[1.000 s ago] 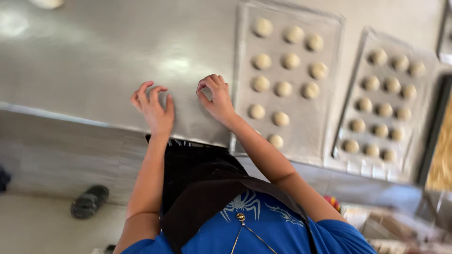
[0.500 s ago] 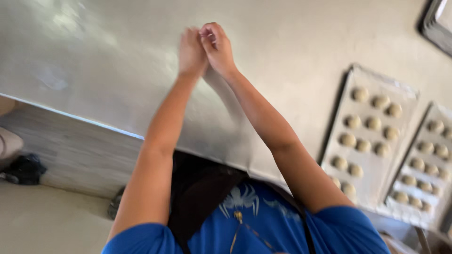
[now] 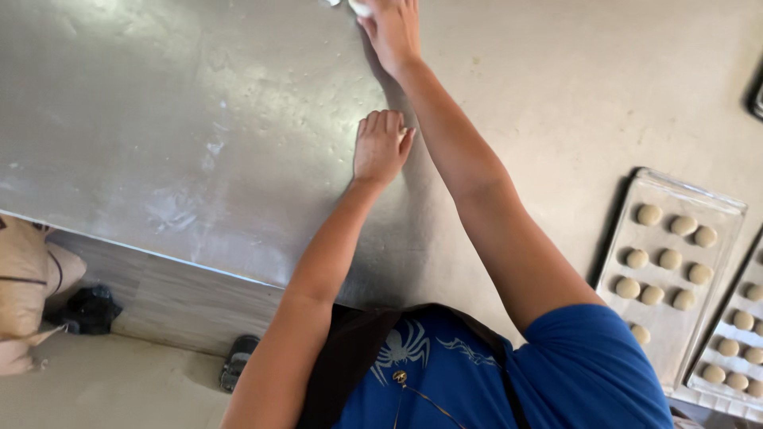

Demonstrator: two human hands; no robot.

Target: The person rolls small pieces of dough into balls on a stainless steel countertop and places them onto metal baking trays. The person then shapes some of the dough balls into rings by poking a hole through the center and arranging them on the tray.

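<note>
A small pale lump [image 3: 359, 7], seemingly dough, lies at the far edge of the steel worktable [image 3: 159, 119], cut off by the top of the view, and the right hand [image 3: 392, 30] reaches out over it at full arm's stretch, its fingers lying close together against the lump; whether they pinch it or only touch it I cannot tell. Nearer the body, the left hand [image 3: 381, 147] lies flat on the bare metal, palm down, fingers pressed side by side, holding nothing. Judging by how things lie, the shaping work is well along: 1 tray [image 3: 628, 199] to the right carries 9 visible round dough balls [image 3: 670, 259] in short rows, with bare room left at its near end, and a second tray [image 3: 711, 361] beyond it, partly out of view, holds more. The lump at the far edge is not yet shaped or set on a tray. On the floor below sit a tan sack [image 3: 24, 286] and a dark shoe [image 3: 237, 361].
</note>
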